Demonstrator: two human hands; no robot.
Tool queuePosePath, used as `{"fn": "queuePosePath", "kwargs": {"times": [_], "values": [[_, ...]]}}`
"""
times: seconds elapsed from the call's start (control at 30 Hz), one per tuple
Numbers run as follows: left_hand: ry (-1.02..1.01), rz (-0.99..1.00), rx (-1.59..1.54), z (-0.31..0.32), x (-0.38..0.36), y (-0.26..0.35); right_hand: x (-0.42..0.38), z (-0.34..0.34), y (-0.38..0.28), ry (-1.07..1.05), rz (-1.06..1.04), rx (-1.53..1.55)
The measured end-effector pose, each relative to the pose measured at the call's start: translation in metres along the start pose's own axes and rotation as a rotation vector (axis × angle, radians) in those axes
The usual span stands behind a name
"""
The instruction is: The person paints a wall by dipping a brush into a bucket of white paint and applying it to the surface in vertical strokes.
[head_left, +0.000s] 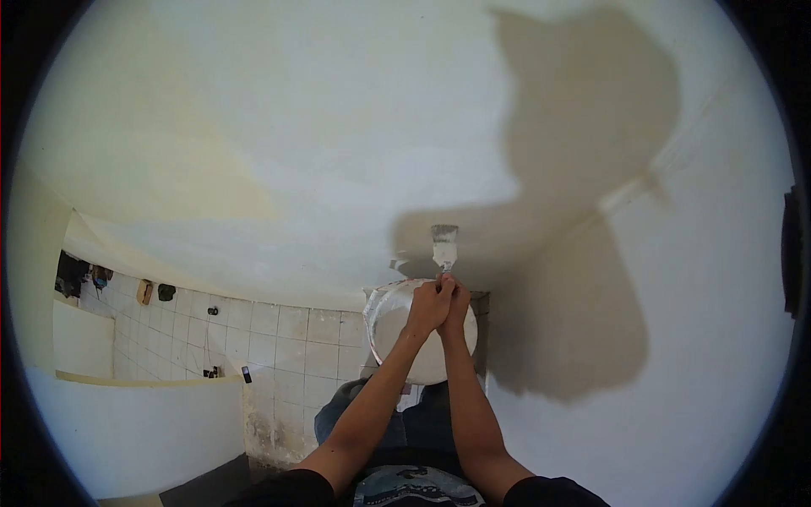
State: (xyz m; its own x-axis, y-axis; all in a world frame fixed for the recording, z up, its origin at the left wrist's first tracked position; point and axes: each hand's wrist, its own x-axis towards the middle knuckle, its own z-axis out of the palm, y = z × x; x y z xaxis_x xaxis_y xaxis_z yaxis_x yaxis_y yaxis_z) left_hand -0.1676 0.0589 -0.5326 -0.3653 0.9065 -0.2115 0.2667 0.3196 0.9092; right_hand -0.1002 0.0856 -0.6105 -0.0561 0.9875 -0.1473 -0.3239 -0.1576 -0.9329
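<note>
Both hands meet at the handle of a paint brush (444, 245), whose bristles point away from me toward the pale wall (338, 152). My left hand (428, 306) is wrapped round the handle, its fingers closed. Against it, on the right, my right hand (456, 306) is closed round the same handle. White paint coats the lower part of the brush, and the bristles look grey. Beneath my hands is a round white bucket (390, 329) with paint-smeared edges. The fingertips partly hide each other.
A low white partition (144, 431) stands at the lower left. Beyond it are white wall tiles (279, 338) with dark items along their upper edge. A small dark object (247, 374) lies at the partition's end. Another wall (718, 338) rises at the right, with shadows across the corner.
</note>
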Motion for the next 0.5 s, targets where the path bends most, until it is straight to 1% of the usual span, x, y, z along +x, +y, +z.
{"fn": "queuePosePath", "kwargs": {"times": [0.03,0.1,0.13,0.2,0.23,0.27,0.37,0.43,0.5], "values": [[-0.011,-0.016,0.031,0.002,0.005,0.002,0.004,0.000,-0.003,-0.007,0.029,-0.025],[-0.030,-0.045,0.093,0.002,0.007,0.013,0.003,0.002,-0.018,0.054,0.088,-0.020],[-0.030,-0.051,0.075,0.002,0.007,0.019,0.002,0.005,-0.026,0.084,0.118,-0.016],[-0.031,-0.063,0.038,0.005,0.002,0.032,0.004,-0.001,-0.033,0.073,0.179,0.012],[-0.034,-0.035,0.050,0.010,-0.002,0.033,0.001,-0.010,-0.035,0.066,0.207,0.027],[-0.036,-0.004,0.060,0.014,-0.014,0.037,-0.007,-0.019,-0.038,0.041,0.153,0.042],[-0.034,0.090,0.027,0.025,-0.002,0.048,0.022,-0.033,-0.034,-0.038,0.021,0.093],[-0.025,0.152,-0.009,0.028,-0.005,0.065,0.027,-0.033,-0.059,-0.101,-0.050,0.131],[-0.007,0.209,-0.038,0.025,-0.017,0.090,0.014,-0.028,-0.093,-0.080,-0.140,0.084]]}}
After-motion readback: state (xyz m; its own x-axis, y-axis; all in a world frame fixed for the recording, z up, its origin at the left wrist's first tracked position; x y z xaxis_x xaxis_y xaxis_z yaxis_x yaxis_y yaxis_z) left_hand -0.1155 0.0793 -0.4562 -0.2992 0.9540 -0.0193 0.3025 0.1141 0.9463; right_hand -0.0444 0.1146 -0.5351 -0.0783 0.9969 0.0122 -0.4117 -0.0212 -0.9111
